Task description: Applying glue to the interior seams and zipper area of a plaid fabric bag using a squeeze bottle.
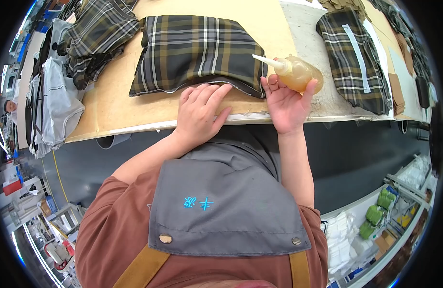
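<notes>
A dark plaid fabric piece (202, 53), cushion-like in shape with white and olive stripes, lies across the middle of the table. Along its near edge runs a curved zipper (171, 90). My left hand (200, 113) rests flat on that edge, its fingers stretched over the zipper and holding nothing. To its right, my right hand (287, 108) has its fingers around a squeeze bottle (300, 77) of amber liquid. The bottle is tilted, and its white pointed nozzle aims left, over the right end of the plaid piece.
A second plaid piece (353, 62) with a pale strip lies at the right. More plaid fabric (101, 33) is heaped at the far left, with light grey garments (60, 105) hanging near it. Brown card pieces (396, 93) lie farther right. The table's front edge (236, 117) runs below my hands.
</notes>
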Demonstrator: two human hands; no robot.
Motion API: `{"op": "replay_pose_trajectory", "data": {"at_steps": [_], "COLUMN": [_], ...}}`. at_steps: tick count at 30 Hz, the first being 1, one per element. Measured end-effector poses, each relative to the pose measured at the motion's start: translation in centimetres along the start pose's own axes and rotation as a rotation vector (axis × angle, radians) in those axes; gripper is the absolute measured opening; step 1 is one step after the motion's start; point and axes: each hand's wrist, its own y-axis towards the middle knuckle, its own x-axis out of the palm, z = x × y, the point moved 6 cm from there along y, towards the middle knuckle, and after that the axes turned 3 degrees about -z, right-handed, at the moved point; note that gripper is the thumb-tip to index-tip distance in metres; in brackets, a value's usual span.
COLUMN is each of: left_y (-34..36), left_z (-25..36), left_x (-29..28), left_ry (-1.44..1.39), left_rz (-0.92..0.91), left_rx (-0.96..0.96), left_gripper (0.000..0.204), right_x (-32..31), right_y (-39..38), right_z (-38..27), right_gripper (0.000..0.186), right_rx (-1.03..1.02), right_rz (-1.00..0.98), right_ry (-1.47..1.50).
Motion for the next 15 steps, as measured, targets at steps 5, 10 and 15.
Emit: {"op": "replay_pose_trajectory", "data": {"at_steps": [5, 10, 15], "left_y": [1.4, 3.0, 3.6], "left_z": [0.4, 0.6, 0.0], "left_x": [0.8, 1.5, 0.8], "left_ry": [-0.004, -0.009, -0.085], "left_rz": [-0.093, 0.026, 0.068], "left_rx": [-0.059, -0.016, 0.018], "left_gripper": [0.036, 0.025, 0.014], "right_x": [0.3, 0.6, 0.0], "right_y": [0.1, 0.2, 0.0], "right_z": [0.1, 0.1, -0.7], "right_gripper": [0.058, 0.061, 0.068], "right_rx": [0.007, 0.015, -0.028], "right_rz": [-0.010, -0.073, -0.106], "right_ry": [0.027, 0.094, 0.148]}}
